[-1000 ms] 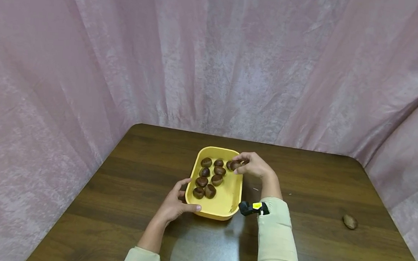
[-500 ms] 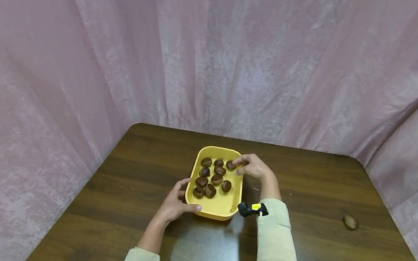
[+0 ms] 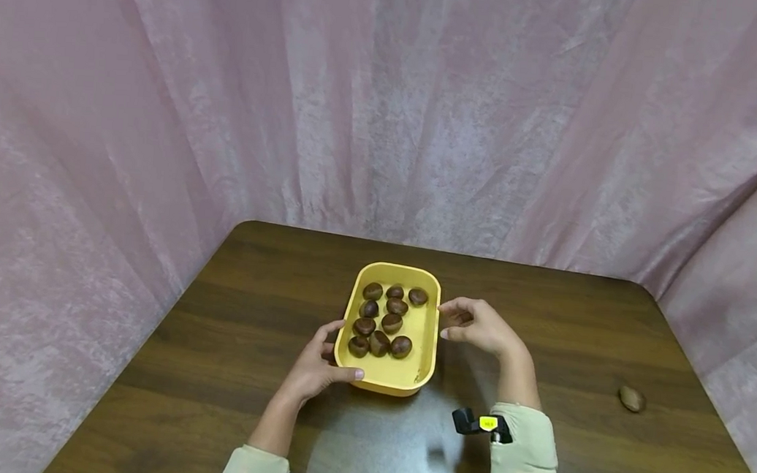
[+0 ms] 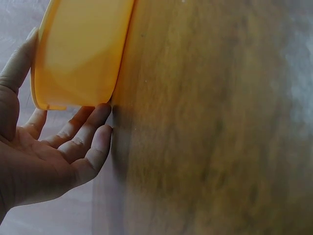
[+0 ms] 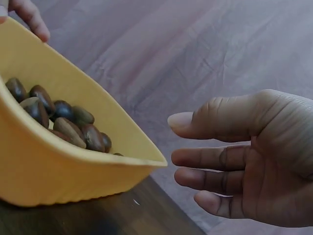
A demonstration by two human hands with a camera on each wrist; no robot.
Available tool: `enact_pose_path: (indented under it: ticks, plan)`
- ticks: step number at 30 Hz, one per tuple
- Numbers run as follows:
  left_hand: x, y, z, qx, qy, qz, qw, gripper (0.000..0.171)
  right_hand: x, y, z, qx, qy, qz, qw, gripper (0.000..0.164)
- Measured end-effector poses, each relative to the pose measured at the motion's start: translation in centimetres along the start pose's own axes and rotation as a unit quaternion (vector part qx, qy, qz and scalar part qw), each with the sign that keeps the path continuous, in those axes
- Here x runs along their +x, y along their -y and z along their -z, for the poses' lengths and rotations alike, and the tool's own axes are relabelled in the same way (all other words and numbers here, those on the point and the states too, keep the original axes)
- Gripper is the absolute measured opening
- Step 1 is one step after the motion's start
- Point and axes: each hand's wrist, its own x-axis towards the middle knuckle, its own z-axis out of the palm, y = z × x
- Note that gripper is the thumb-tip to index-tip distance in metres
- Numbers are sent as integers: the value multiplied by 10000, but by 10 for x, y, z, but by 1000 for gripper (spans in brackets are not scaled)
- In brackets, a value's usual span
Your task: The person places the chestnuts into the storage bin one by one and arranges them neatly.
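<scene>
In the head view, a yellow plastic box (image 3: 437,343) holds several glossy brown chestnuts (image 3: 391,323), most of them gathered in its left half. My left hand (image 3: 313,370) grips the box's near left corner, thumb over the near rim and fingers along the outer left side. The left wrist view shows those fingers (image 4: 91,128) curled up against the box wall. Just outside the right rim is my right hand (image 3: 477,327), fingers loosely bent with nothing between them. The right wrist view has its thumb apart from the fingers, beside the box corner.
A lighter brown nut (image 3: 631,398) lies alone on the wooden table (image 3: 563,330), far to the right. Pink velvety curtains (image 3: 427,108) hang behind the table and along its sides.
My right hand has let go of a chestnut inside the box and drawn back right and nearer, past the rim. That chestnut rolled toward the near end. My left hand stayed put.
</scene>
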Motion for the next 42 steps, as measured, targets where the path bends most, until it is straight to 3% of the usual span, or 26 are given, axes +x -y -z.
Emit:
enact_pose_path:
  ticks: [17, 25, 28, 35, 39, 42]
  plan:
    - [-2, -2, 1, 37, -21, 6, 10000, 90, -44, -11, 17, -276, -587, 165, 9978, 38]
    - [13, 22, 1, 44, -40, -20, 10000, 95, -66, -19, 28, -217, -903, 55, 9957, 41]
    - [17, 32, 0, 45, -89, -32, 9999, 96, -74, -25, 31, -177, -995, -47, 9949, 40]
    - [10, 17, 0, -1, 31, -43, 10000, 95, -93, -43, 40, 33, -1158, -404, 9925, 43]
    - [20, 33, 1, 29, -70, -43, 10000, 97, -106, -52, 46, 30, -1255, -551, 9906, 45]
    - [19, 34, 0, 98, -120, -28, 9999, 97, -117, -58, 52, -8, -1361, -693, 9883, 47]
